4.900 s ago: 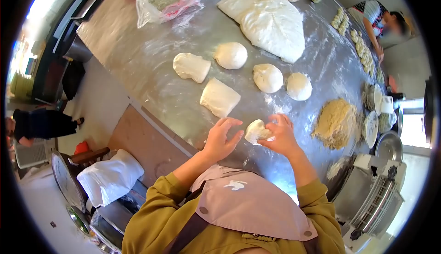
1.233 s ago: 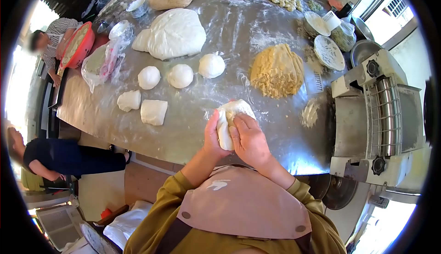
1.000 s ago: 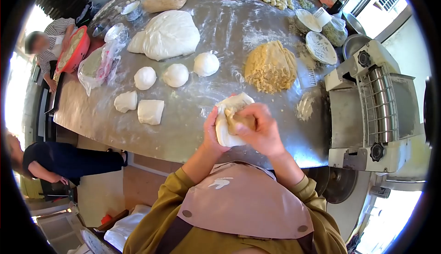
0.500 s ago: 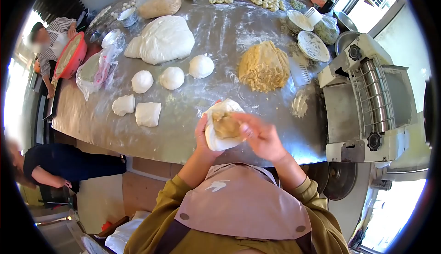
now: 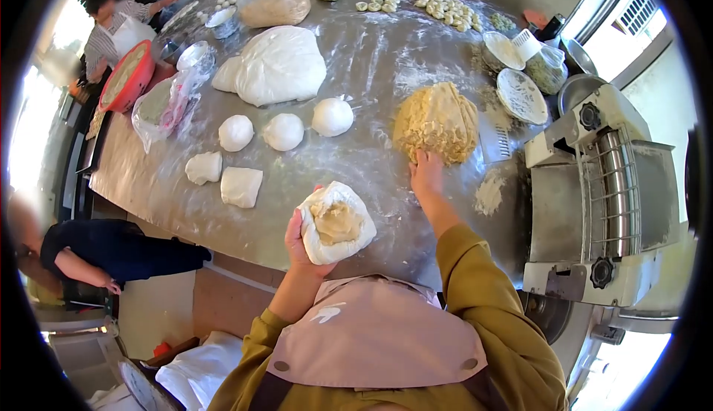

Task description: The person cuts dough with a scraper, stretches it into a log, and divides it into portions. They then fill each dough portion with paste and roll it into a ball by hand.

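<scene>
My left hand [image 5: 298,241] cups a piece of white dough [image 5: 355,243] shaped like a bowl, its fingers wrapped beneath it. Inside the hollow sits a pale yellow paste filling [image 5: 336,222]. Farther forward on the right, my right hand [image 5: 426,172] digs its fingertips into the front lower edge of a big crumbly yellow mound [image 5: 438,117] that looks like the same paste. How much it grips is partly hidden. Left of the mound stand several round white dough balls [image 5: 284,131]. Two cut dough pieces [image 5: 241,186] lie nearer to me.
A large bagged white dough lump [image 5: 276,65] lies behind the balls. A metal scraper [image 5: 493,140] rests beside the yellow mound. On the right stands a roller machine [image 5: 613,195]; a red basin [image 5: 126,76] is at the left edge. Other people are at the left and far side.
My right hand has left the filling in the white dough and reached forward to the yellow mound. My left hand has shifted left with the dough, whose hollow now faces up.
</scene>
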The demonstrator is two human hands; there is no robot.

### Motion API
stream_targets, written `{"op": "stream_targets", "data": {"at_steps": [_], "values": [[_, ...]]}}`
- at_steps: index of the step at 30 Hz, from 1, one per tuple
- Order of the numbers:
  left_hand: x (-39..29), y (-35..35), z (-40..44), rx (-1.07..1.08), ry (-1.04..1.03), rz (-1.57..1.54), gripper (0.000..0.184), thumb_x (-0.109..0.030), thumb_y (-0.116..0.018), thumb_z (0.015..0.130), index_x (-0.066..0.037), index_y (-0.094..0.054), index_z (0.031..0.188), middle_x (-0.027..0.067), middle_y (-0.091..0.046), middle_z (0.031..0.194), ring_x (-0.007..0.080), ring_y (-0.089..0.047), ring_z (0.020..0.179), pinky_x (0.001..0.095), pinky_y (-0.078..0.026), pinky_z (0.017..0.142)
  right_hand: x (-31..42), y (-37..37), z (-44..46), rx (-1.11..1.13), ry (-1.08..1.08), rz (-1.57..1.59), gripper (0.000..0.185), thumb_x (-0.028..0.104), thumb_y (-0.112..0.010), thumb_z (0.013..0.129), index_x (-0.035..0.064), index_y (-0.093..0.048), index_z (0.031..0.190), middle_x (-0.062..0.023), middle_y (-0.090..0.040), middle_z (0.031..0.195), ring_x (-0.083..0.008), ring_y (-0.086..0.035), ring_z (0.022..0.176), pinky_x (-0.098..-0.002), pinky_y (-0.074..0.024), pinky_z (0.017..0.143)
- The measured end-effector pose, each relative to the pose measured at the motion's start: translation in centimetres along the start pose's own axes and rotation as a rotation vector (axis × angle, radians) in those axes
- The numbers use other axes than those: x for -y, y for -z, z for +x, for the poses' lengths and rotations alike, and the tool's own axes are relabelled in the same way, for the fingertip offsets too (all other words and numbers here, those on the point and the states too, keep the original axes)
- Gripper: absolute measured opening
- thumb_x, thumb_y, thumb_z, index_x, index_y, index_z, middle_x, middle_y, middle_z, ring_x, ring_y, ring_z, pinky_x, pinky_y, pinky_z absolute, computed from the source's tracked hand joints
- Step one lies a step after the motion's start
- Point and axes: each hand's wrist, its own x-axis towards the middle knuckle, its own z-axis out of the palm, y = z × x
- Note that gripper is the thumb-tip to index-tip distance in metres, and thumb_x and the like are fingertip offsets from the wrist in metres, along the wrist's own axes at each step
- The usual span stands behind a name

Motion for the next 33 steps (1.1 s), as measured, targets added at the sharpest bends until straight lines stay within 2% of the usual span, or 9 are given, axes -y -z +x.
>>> {"op": "stream_targets", "data": {"at_steps": [6,9,11,16,22,26,27,30,33], "values": [[0.0,-0.4,1.7,-0.004,-0.007,0.056,0.062,-0.048,-0.05,0.092,-0.012,-0.042,0.142,0.0099,-0.049,0.141,0.0326,-0.047,0.129,0.0533,-0.036,0.108,-0.6,1.6,0.1,0.347,0.059,0.146,0.031,0.02,-0.068,0.087,0.0016,-0.063,0.111,-0.0154,-0.067,0.102,-0.0279,-0.064,0.089,-0.0369,-0.0497,0.079],[0.4,0.0,3.0,0.028,0.013,0.068,0.062,-0.047,-0.05,0.092,-0.011,-0.042,0.142,0.011,-0.049,0.14,0.0324,-0.048,0.128,0.0523,-0.037,0.108,2.4,6.2,-2.9,0.214,-0.088,0.66,0.037,0.024,-0.066,0.091,-0.0014,-0.062,0.117,-0.0118,-0.069,0.093,-0.0175,-0.065,0.079,-0.0296,-0.0495,0.073],[0.9,-0.1,3.7,0.022,0.029,0.084,0.062,-0.046,-0.05,0.093,-0.011,-0.041,0.143,0.012,-0.05,0.14,0.0318,-0.049,0.127,0.0505,-0.038,0.108,6.3,11.2,-5.5,0.199,-0.102,1.067,0.037,0.025,-0.059,0.096,-0.001,-0.06,0.122,-0.0166,-0.067,0.104,-0.021,-0.064,0.092,-0.0308,-0.0494,0.082],[2.5,-0.5,4.6,0.108,0.117,0.027,0.061,-0.044,-0.053,0.093,-0.012,-0.04,0.143,0.013,-0.051,0.138,0.0315,-0.05,0.126,0.0483,-0.039,0.107,13.5,13.9,-11.1,-0.149,0.563,0.312,0.034,0.02,-0.055,0.098,-0.0037,-0.06,0.121,-0.0208,-0.064,0.114,-0.0285,-0.064,0.1,-0.0362,-0.0501,0.086],[2.5,-0.9,3.8,0.227,0.203,0.045,0.063,-0.044,-0.056,0.091,-0.012,-0.04,0.143,0.0149,-0.049,0.139,0.0319,-0.051,0.124,0.0477,-0.04,0.106,11.2,17.3,-10.2,0.41,0.354,1.004,0.029,0.01,-0.062,0.093,-0.0076,-0.061,0.115,-0.0188,-0.064,0.114,-0.0249,-0.062,0.106,-0.0308,-0.0476,0.092],[1.8,-3.6,3.8,0.232,0.211,-0.102,0.069,-0.051,-0.055,0.09,-0.012,-0.038,0.144,0.0137,-0.048,0.141,0.0338,-0.048,0.127,0.0504,-0.039,0.107,8.0,17.9,-10.4,0.052,0.077,1.293,0.046,0.02,-0.072,0.089,-0.0078,-0.056,0.122,-0.0154,-0.06,0.122,-0.0174,-0.058,0.107,-0.03,-0.0446,0.095],[1.6,-3.7,3.9,0.295,0.213,-0.134,0.072,-0.053,-0.054,0.09,-0.013,-0.036,0.146,0.0124,-0.046,0.144,0.0341,-0.047,0.13,0.0517,-0.038,0.108,7.0,17.9,-9.9,0.066,0.271,1.182,0.078,0.032,-0.082,0.078,-0.0042,-0.044,0.136,-0.0191,-0.051,0.135,-0.024,-0.053,0.119,-0.0359,-0.0404,0.103],[1.5,-4.8,3.3,0.36,0.219,-0.171,0.072,-0.054,-0.051,0.091,-0.013,-0.034,0.148,0.0117,-0.043,0.146,0.0339,-0.045,0.131,0.0515,-0.038,0.108,7.7,16.1,-10.1,-0.001,0.591,0.863,0.11,0.04,-0.09,0.064,-0.0016,-0.029,0.146,-0.0207,-0.044,0.143,-0.0309,-0.045,0.132,-0.0408,-0.0341,0.11],[2.9,-6.0,2.5,0.376,0.195,-0.11,0.073,-0.058,-0.04,0.094,-0.011,-0.03,0.149,0.0118,-0.04,0.149,0.0318,-0.043,0.134,0.0503,-0.037,0.11,9.7,14.2,-10.8,0.087,0.523,1.065,0.125,0.035,-0.093,0.06,0.0002,-0.014,0.151,-0.0219,-0.036,0.149,-0.0356,-0.04,0.136,-0.0437,-0.0343,0.111]]}}
